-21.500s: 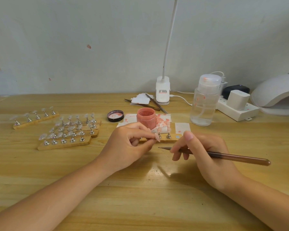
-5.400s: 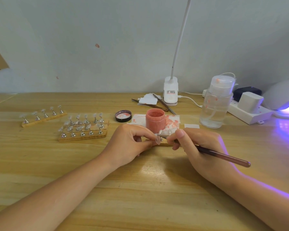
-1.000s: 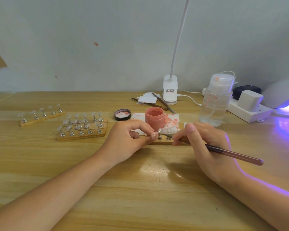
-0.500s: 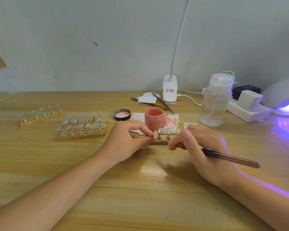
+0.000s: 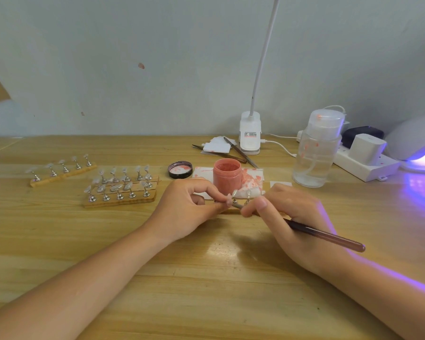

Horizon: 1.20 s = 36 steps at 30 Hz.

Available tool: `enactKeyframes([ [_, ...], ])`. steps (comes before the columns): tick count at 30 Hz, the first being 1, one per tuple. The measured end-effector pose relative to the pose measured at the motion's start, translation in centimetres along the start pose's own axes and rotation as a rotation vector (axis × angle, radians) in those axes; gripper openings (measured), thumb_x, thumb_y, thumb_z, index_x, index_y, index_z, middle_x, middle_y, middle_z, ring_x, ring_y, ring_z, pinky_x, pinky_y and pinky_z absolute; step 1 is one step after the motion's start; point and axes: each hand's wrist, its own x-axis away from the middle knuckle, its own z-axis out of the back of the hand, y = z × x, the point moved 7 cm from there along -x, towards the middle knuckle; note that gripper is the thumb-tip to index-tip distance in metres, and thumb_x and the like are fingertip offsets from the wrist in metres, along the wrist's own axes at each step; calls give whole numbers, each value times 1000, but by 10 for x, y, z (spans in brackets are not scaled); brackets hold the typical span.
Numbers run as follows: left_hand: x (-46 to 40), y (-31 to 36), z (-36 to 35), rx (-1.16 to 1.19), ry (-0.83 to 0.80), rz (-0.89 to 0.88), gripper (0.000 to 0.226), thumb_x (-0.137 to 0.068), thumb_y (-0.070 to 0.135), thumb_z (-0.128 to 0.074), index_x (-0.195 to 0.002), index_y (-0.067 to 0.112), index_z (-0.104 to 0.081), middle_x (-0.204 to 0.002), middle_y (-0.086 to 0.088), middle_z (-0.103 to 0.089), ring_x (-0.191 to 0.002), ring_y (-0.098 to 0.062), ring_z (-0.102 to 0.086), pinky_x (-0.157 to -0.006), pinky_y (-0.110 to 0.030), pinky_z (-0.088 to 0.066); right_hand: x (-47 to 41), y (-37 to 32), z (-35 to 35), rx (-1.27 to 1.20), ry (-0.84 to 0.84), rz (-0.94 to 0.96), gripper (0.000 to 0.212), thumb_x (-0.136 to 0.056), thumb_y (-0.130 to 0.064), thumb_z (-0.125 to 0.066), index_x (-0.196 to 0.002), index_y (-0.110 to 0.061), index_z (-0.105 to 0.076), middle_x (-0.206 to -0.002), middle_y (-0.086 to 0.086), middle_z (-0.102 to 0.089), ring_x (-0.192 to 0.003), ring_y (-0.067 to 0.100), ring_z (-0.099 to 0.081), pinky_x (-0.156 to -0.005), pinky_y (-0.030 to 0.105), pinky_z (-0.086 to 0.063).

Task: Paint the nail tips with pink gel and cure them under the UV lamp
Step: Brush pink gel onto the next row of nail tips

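Note:
My left hand [image 5: 189,209] pinches a small nail tip [image 5: 228,201] on its metal stand between thumb and forefinger. My right hand [image 5: 290,217] grips a brown brush [image 5: 329,235] like a pen, its front end touching that nail tip. Just behind the hands stands an open jar of pink gel [image 5: 227,176], with more metal stands [image 5: 248,196] on a wooden strip partly hidden by my fingers. The white UV lamp [image 5: 417,143] at the far right glows violet.
Wooden strips carrying several clear nail tips [image 5: 119,190] lie at the left, a single strip [image 5: 59,170] farther left. The jar lid [image 5: 180,169], stained paper [image 5: 252,179], a clear pump bottle [image 5: 315,153], a clip lamp base [image 5: 250,136], tweezers [image 5: 238,150] and a power strip [image 5: 366,160] crowd the back.
My right hand has moved the brush end back onto the nail tip that the left hand holds. The left hand has barely moved.

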Motion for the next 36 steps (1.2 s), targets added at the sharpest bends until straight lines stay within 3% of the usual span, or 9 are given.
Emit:
enactKeyframes([
  [3,1,0,1,8,9,6,9,-69,18,-76,-63,21,-69,-70,-1,-65,-39,-6,-29,-43,-15,-24,1,-1,0,-35,-7,17,53,-95,-45,-32,-71,-19,-71,-67,-31,-49,-65,-8,-50,-64,13,-37],
  [5,1,0,1,-6,8,16,7,-69,20,-76,-65,19,-70,-73,-9,-67,-40,-7,-30,-44,-17,-25,1,0,4,-8,37,10,47,-95,-42,-36,-75,-18,-72,-69,-29,-51,-68,-9,-50,-64,10,-36],
  [8,1,-1,1,-25,7,20,6,-70,16,-75,-69,14,-70,-75,-19,-67,-40,-8,-31,-44,-16,-26,0,2,1,33,24,5,38,-91,-38,-42,-77,-19,-73,-65,-17,-58,-66,3,-52,-60,20,-40],
  [11,1,0,1,-23,5,15,7,-72,12,-75,-67,14,-70,-56,8,-61,-36,-4,-29,-41,-12,-24,2,1,-2,-14,-16,20,51,-95,-45,-34,-71,-21,-72,-64,-23,-57,-63,-2,-53,-63,20,-40],
  [16,1,1,2,-36,25,26,8,-71,16,-75,-67,14,-69,-55,-7,-57,-39,-7,-30,-42,-14,-25,1,2,3,26,41,0,37,-92,-37,-42,-78,-20,-72,-67,-19,-59,-67,4,-53,-61,22,-42],
  [21,2,2,2,-48,26,27,9,-74,11,-74,-68,10,-68,-38,14,-47,-33,-3,-28,-40,-10,-22,2,0,0,-12,-8,37,43,-93,-39,-40,-71,-20,-73,-64,-20,-59,-62,0,-54,-62,23,-42],
  [26,2,3,2,-57,29,17,9,-73,13,-74,-70,7,-68,-36,14,-43,-33,-3,-27,-40,-10,-21,-1,2,3,27,43,-19,33,-89,-36,-45,-80,-20,-73,-66,-24,-54,-68,2,-52,-61,18,-40],
  [31,2,2,3,-51,27,18,9,-72,17,-75,-67,14,-68,-41,6,-40,-35,-5,-22,-41,-13,-18,1,0,2,-35,8,26,48,-94,-44,-38,-70,-19,-72,-64,-22,-58,-62,0,-55,-63,22,-42],
  [36,1,2,2,-45,21,24,11,-72,17,-75,-66,17,-66,-40,12,-42,-35,-4,-24,-41,-11,-19,-2,1,2,25,18,-27,31,-89,-40,-45,-80,-26,-72,-65,-22,-56,-68,1,-53,-62,16,-40],
])
